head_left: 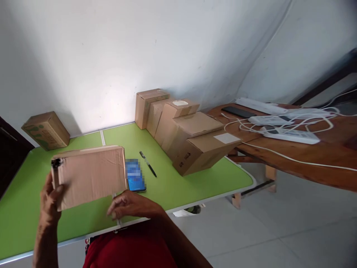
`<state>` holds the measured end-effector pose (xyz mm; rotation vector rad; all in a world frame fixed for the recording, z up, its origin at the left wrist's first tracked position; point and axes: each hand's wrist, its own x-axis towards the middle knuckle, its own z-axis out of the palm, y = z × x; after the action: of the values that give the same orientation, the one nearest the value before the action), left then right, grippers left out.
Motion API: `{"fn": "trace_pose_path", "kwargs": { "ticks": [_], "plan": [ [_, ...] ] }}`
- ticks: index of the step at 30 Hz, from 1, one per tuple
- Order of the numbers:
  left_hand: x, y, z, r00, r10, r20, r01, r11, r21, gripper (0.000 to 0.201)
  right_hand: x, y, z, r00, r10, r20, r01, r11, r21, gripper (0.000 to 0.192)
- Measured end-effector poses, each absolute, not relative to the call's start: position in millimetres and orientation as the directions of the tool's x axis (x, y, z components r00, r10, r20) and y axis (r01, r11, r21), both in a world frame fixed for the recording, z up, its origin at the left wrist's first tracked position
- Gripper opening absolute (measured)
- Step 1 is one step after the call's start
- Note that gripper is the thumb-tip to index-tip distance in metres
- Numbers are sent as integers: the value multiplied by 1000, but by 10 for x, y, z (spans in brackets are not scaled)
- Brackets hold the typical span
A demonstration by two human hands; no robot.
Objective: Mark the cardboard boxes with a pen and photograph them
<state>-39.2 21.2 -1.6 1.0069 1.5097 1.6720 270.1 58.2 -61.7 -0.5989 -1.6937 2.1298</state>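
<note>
**Flat carton held up over the green counter**

The flat carton (90,175) is being held above the near-left part of the green counter (178,186), broad face toward the camera. Its long axis is running left–right, w/ the right end tilting slightly up; the top edge is pointing toward the wall.

Left hand (50,199) is clamping the carton's left end: grip is closed around the lower-left corner, thumb showing on the front face, other fingers hidden behind. Right hand (129,206) is sitting just under the carton's lower-right corner, fingers curled down, half closed; can't tell if it's actually touching the carton, and it's holding nothing visible.

Just right of the carton, a phone (135,178) w/ a blue screen is lying flat on the counter, partly tucked behind the carton's edge. A black pen (147,163) is lying nearby, pointing diagonally toward the wall.

Containers: a row of closed boxes (192,137) is standing along the counter's far-right side, contents not visible. One more closed box (46,130) is sitting at the far-left corner by the wall.

To the right, a wooden bench (306,156) is carrying white power strips (290,136) and looping cables.
</note>
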Motion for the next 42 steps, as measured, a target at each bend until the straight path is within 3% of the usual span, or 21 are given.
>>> {"fn": "trace_pose_path", "kwargs": {
  "ticks": [2, 4, 6, 8, 10, 12, 14, 19, 25, 28, 32, 34, 42],
  "plan": [
    [-677, 238, 89, -509, 858, 67, 64, -40, 997, 67, 2975, 560, -366, -908, 414, -69, -17, -199, -980, 49],
    [-824, 282, 214, -522, 851, 56, 83, -14, 996, 64, 3188, 581, -106, -916, 398, 46, -131, -190, -973, 50],
    [-826, 347, 357, -469, 880, 75, 109, -26, 994, 67, 3299, 657, 98, -816, 552, 173, -275, -107, -956, 51],
    [-710, 430, 501, -303, 948, 92, 175, -39, 984, 71, 3289, 781, 194, -609, 750, 257, -321, 63, -945, 55],
    [-531, 525, 617, -102, 994, 49, 234, -24, 972, 75, 3172, 924, 169, -468, 840, 274, -232, 182, -956, 80],
    [-349, 623, 687, 26, 999, -24, 239, 17, 971, 80, 2991, 1046, 49, -504, 839, 206, -112, 173, -978, 116],
    [-215, 714, 711, 81, 995, -55, 218, 36, 975, 82, 2804, 1118, -109, -591, 799, 108, -49, 98, -994, 128],
    [-143, 839, 705, 41, 995, -92, 251, 78, 965, 82, 2546, 1116, -397, -541, 825, 165, -204, 62, -977, 104],
    [-58, 799, 580, -260, 965, 28, 391, 79, 917, 100, 2492, 1080, -560, -347, 925, 153, -316, 38, -948, 106],
    [88, 743, 370, -337, 939, 61, 276, 37, 960, 116, 2452, 1064, -647, -301, 940, 163, -355, 48, -933, 108],
    [224, 682, 104, -267, 964, -1, 16, 6, 1000, 141, 2433, 1037, -743, -325, 932, 160, -426, 7, -905, 111],
    [247, 682, 36, -243, 970, -26, -31, 19, 999, 147, 2449, 1036, -759, -335, 930, 153, -437, -10, -899, 107],
    [255, 729, 34, -185, 983, 9, 71, 5, 997, 124, 2532, 1207, -485, -278, 948, 152, -343, 50, -938, 85]
  ]
}}
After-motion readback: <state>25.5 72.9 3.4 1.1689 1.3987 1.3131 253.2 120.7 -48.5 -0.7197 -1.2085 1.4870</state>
